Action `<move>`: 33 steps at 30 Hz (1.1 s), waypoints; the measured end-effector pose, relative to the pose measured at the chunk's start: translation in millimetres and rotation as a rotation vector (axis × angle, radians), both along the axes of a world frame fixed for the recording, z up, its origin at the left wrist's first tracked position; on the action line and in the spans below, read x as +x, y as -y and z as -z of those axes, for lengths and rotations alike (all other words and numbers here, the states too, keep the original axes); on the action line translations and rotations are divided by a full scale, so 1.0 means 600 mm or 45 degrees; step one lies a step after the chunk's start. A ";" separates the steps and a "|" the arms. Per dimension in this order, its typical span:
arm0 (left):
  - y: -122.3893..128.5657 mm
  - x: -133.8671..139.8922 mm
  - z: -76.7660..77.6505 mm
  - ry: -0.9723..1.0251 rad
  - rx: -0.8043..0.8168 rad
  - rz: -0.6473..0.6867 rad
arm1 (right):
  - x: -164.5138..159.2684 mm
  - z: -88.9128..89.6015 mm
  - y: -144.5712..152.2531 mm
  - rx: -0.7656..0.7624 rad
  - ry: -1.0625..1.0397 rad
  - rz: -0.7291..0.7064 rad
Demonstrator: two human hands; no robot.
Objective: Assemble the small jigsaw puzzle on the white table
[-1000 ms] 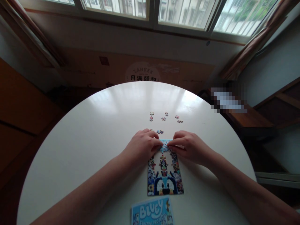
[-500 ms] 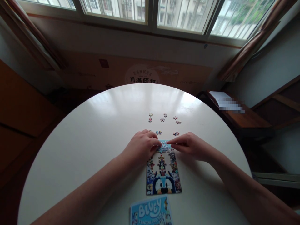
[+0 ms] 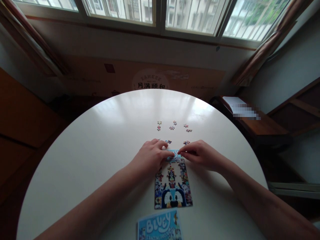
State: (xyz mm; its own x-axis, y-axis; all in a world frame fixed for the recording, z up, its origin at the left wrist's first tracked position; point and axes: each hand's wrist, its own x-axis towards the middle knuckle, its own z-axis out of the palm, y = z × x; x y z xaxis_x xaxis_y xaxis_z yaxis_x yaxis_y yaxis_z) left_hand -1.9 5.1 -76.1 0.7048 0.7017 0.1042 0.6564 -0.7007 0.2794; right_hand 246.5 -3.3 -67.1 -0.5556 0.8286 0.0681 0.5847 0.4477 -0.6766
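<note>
A partly assembled jigsaw puzzle (image 3: 173, 198) lies flat on the white table, with a blue dog's face at its near end. Gaps flank its middle column. My left hand (image 3: 153, 154) rests over the upper left corner, its thumb on the blue lettered strip and its index finger apart from the thumb. At the right of that strip, my right hand (image 3: 200, 155) has thumb and index finger drawn together, the tips touching the puzzle; anything between them is too small to make out. Beyond the hands lie loose puzzle pieces (image 3: 172, 128), one of them partly behind my left hand.
A blue "BLUEY" picture sheet or box (image 3: 158, 225) lies at the table's near edge. The round white table (image 3: 87, 160) stands before a printed cardboard panel (image 3: 120, 75) under the windows. To the right is a wooden bench (image 3: 267, 128) with papers on it.
My right thumb and index finger have closed nearer together. My left thumb has slid slightly right over the blue strip. The whole view has shifted a little.
</note>
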 end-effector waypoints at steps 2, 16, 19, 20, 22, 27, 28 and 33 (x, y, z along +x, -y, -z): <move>0.001 0.001 0.000 -0.018 -0.002 -0.005 | 0.000 0.006 -0.003 -0.029 -0.025 -0.017; -0.013 -0.043 -0.039 0.242 -0.147 -0.280 | 0.025 0.004 -0.012 -0.094 -0.166 -0.049; -0.025 -0.061 -0.041 0.098 -0.180 -0.151 | 0.026 -0.002 -0.010 -0.031 -0.056 -0.245; -0.027 -0.065 -0.041 0.060 -0.192 -0.104 | 0.027 -0.004 -0.009 -0.018 -0.030 -0.298; -0.028 -0.067 -0.042 0.009 -0.215 -0.041 | 0.028 -0.006 -0.008 -0.038 -0.001 -0.386; -0.023 -0.063 -0.042 -0.062 -0.232 0.010 | 0.034 -0.007 -0.007 -0.102 0.024 -0.458; -0.023 -0.062 -0.041 -0.066 -0.220 0.006 | 0.035 -0.007 -0.007 -0.098 0.032 -0.455; -0.026 -0.064 -0.036 -0.043 -0.194 0.009 | 0.034 -0.009 -0.007 -0.069 0.049 -0.428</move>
State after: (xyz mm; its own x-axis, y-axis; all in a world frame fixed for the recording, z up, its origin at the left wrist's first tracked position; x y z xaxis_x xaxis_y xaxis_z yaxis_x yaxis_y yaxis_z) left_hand -40.4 20.6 -54.3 0.7112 0.7024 -0.0270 0.6622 -0.6566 0.3610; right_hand 266.9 1.0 -61.9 -0.7995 0.6007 0.0025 0.4362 0.5834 -0.6851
